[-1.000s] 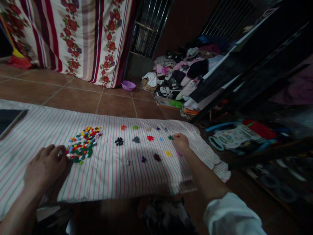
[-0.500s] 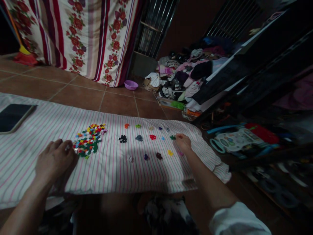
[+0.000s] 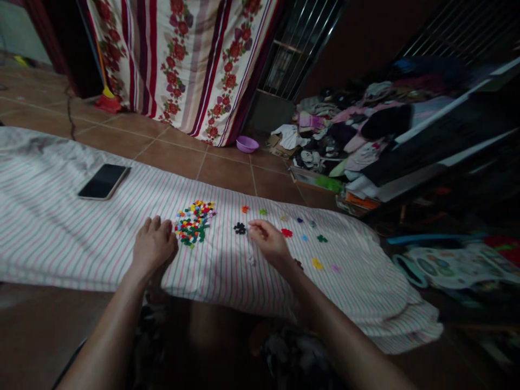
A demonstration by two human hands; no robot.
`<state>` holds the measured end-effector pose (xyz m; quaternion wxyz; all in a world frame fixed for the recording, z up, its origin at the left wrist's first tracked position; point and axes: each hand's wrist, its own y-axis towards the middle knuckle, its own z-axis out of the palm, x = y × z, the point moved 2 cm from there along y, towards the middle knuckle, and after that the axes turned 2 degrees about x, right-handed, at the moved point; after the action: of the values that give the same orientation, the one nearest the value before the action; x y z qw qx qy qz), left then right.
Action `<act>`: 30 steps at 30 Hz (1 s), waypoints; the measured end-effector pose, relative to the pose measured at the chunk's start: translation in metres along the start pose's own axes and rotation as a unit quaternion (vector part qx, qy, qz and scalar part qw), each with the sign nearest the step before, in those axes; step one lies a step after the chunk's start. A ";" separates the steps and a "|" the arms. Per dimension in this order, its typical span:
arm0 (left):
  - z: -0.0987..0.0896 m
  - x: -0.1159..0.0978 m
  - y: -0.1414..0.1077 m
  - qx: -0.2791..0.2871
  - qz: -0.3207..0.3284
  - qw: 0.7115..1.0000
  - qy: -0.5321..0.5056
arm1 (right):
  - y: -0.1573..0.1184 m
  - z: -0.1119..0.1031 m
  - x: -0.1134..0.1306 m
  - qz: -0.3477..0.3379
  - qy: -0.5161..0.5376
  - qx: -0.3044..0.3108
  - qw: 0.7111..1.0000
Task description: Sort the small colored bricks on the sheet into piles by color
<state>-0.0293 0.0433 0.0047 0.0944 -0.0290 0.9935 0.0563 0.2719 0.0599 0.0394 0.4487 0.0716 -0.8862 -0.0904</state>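
Observation:
My left hand [image 3: 154,241] rests palm down on the striped cloth, its fingers stretched out. Right beside its fingertips is a heap of tiny multicoloured beads or bricks [image 3: 193,225]. Above the cloth, my right hand [image 3: 268,241] has its fingers curled together; whether a small piece is in them I cannot make out. It is near a little black pile [image 3: 240,228] and hides part of the cloth. Other small one-colour piles lie around it: orange [image 3: 245,209], lime green [image 3: 262,212], red [image 3: 286,233], dark green [image 3: 322,238], yellow [image 3: 317,264] and white [image 3: 252,260].
A phone [image 3: 104,181] lies on the cloth [image 3: 60,233] at the left. Beyond the cloth's far edge are a purple basin [image 3: 247,144], a floral curtain [image 3: 195,65] and a heap of clothes [image 3: 349,119]. A toy board [image 3: 447,260] is at the right.
My right hand has moved left, from the dark green pile to near the black pile. The camera view has turned left; my left hand stays beside the mixed heap.

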 end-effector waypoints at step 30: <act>-0.021 -0.002 -0.004 0.061 0.036 0.997 -0.029 | -0.029 0.127 0.034 -0.069 -0.233 0.035 0.969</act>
<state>-0.0311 0.0371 0.0249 0.1225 0.0141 0.9924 0.0001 0.1506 0.0367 -0.0149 0.2200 0.1255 -0.9617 -0.1044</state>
